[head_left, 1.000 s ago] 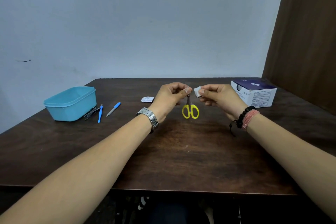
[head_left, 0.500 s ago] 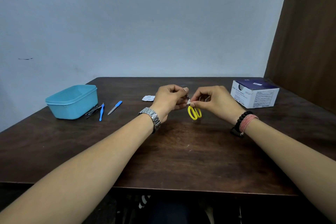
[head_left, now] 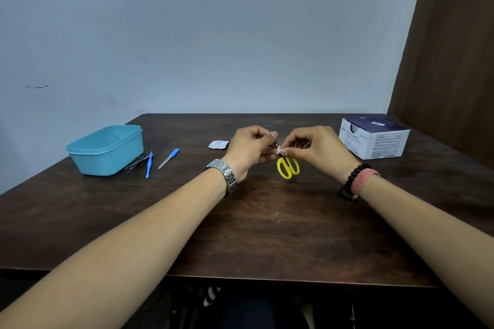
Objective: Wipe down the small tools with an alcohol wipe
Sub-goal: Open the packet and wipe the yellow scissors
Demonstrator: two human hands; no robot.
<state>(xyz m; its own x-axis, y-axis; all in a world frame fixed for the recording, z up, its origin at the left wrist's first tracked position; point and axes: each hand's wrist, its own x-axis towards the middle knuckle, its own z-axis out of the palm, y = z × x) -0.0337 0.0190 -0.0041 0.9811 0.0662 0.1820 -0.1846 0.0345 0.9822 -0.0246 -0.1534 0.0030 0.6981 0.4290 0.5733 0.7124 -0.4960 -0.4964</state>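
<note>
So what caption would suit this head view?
Left hand holds yellow scissors while right hand rubs them with a wipe.

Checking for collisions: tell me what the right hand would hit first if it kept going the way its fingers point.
The right hand points left; its fingertips already pinch the wipe on the scissors. Next comes the left hand, practically touching. Depth looks matched, though one view can't confirm.

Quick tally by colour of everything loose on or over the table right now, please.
Yellow: 1, scissors, in the left hand
Blue: 3, tub, slim tool, nail file
White: 3, wipe in the right hand, wrapper, box
Metal: clippers, number unclear
Total: 7 plus the clippers
</note>
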